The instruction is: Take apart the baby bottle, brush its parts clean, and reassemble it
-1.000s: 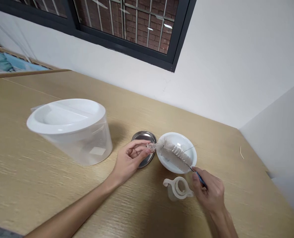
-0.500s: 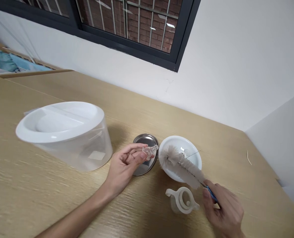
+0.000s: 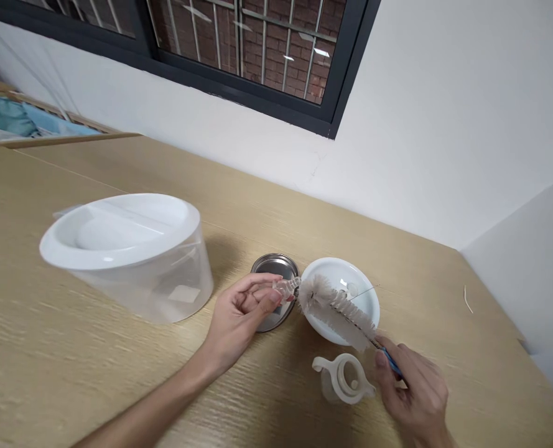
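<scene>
Between the thumb and fingers of my left hand [image 3: 241,311] is a small clear ribbed plastic piece [image 3: 285,287], its narrow end pointing right. My right hand [image 3: 413,379] grips the blue handle of a white bristle bottle brush [image 3: 339,308]. The brush head tilts up to the left, its tip very close to the clear piece; I cannot tell whether they touch. Behind the brush stands a white bowl [image 3: 372,292] with small clear bits and a thin wire in it. Below my left fingers lies a round metal lid [image 3: 269,322], partly hidden.
A translucent oval container with a white lid [image 3: 127,230] stands at the left. Nearer me is a small translucent cup with a handled rim [image 3: 344,379]. A thin pale strip [image 3: 468,299] lies at the right. The wall [image 3: 397,155] and window bound the table's back.
The brush has moved slightly left with my right hand, so its tip is nearer the clear piece. My left hand has shifted slightly right with that piece.
</scene>
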Demonstrator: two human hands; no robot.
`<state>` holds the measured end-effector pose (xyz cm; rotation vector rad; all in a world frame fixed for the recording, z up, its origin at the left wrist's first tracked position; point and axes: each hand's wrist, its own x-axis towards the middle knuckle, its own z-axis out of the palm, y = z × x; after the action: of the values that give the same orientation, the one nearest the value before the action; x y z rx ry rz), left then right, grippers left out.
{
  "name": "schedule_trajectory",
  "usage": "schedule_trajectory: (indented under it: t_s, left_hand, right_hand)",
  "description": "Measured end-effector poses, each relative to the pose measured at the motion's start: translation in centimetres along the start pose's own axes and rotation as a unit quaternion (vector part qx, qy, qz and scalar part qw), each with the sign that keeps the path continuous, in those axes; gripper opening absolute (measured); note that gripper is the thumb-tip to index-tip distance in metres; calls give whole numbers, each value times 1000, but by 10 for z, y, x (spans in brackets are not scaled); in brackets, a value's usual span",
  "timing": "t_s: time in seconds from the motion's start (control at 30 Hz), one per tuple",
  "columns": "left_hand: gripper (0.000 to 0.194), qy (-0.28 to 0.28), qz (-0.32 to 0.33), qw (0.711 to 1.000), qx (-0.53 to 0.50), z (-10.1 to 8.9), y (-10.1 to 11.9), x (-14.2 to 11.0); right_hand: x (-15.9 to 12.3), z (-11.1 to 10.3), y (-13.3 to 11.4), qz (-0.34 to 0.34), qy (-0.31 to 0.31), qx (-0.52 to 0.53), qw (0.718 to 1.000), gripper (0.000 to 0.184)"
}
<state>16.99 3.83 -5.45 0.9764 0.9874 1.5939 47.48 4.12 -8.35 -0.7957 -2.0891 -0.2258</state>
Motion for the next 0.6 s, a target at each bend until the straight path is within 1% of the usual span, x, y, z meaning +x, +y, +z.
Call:
schedule_trajectory:
  t_s: [0.27, 0.47, 0.6]
  left_hand:
    - [36, -3, -6, 1000, -3, 2, 0, 1]
    - [37, -7, 9, 1000, 16, 5, 6, -1]
    - [38, -6, 7, 1000, 24, 7, 10, -3]
  right_hand:
    - [3, 2, 0, 0, 2, 6, 1000, 24]
    - [2, 1, 0, 0, -4, 8, 1000, 26]
    - [3, 0, -1, -1, -6, 6, 1000, 25]
